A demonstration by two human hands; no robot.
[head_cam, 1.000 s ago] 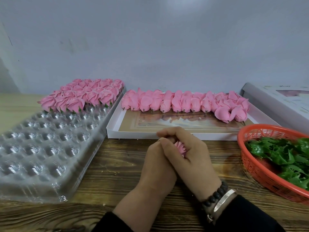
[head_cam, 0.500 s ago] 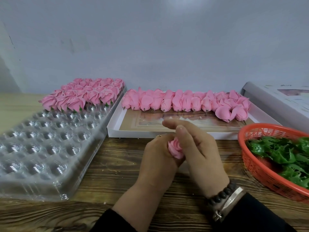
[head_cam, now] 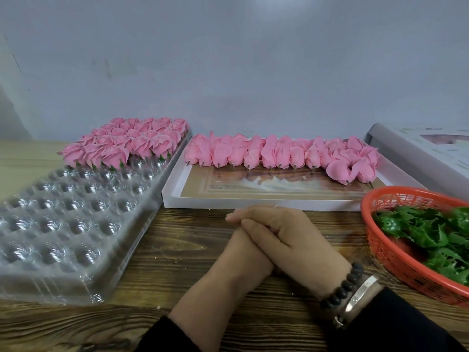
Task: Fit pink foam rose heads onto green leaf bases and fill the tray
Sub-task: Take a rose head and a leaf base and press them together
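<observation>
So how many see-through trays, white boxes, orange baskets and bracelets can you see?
See-through tray: 1
White boxes: 2, the open one and one partly cut off on the right
Orange basket: 1
Bracelets: 2, a dark beaded one and a silver one
Total: 6

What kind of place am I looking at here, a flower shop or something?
More likely a small craft-assembly workbench than a shop: a clear plastic tray partly filled with finished pink roses, a white box of loose rose heads, and an orange basket of green leaf bases.
</observation>
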